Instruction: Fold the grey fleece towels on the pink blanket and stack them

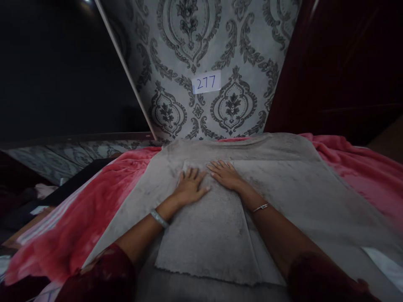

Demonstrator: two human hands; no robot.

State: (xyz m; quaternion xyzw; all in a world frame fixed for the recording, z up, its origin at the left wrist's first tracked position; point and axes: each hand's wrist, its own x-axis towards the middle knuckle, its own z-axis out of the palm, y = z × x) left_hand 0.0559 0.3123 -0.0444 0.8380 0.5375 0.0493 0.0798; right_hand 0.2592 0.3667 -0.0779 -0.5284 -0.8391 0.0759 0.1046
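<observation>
A grey folded fabric panel (208, 239) lies on a larger grey cloth (289, 188) spread over the surface in front of me. My left hand (190, 186) rests flat on the panel's upper left part, fingers spread. Near its top edge my right hand (225, 174) also lies flat, with the fingers apart. Neither hand holds anything. A pale band circles my left wrist and a thin metal bangle my right. The far side of the large cloth has a curved edge.
A pink-red plush blanket (94, 209) shows at both sides under the grey cloth. Behind stands a patterned wallpaper wall (198, 111) with a paper marked 277 (206, 82). A large dark screen (69, 71) is at left, a dark red panel (340, 63) at right.
</observation>
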